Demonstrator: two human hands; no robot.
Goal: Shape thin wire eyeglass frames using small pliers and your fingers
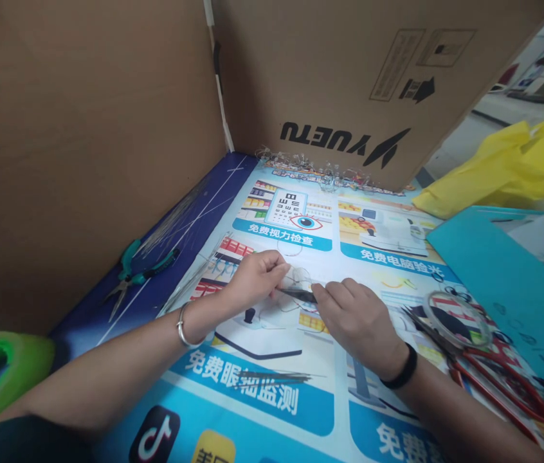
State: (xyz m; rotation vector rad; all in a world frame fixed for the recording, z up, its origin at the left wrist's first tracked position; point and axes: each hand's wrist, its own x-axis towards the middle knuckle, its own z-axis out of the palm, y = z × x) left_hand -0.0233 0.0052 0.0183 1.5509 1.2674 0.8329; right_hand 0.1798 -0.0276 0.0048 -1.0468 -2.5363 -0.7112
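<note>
My left hand (263,275) is closed, thumb and finger pinching a thin wire (301,275) bent into loose loops over the printed sheet. In my right hand (352,315) is a pair of dark narrow-nosed pliers (298,295), mostly covered by the fingers. The jaws point left and their tips meet the wire close to my left fingertips. Whether the tips are clamped on it I cannot tell. Below the hands lies a small bundle of straight thin wires (274,378).
Teal-handled pliers (132,273) and long wires (175,215) lie left. Red-handled scissors (489,373), a clear ring-shaped roll (458,318) and a turquoise box (498,276) stand right. Cardboard walls (330,71) rise behind, wire scraps (332,175) along their foot. A green roll (21,366) sits lower left.
</note>
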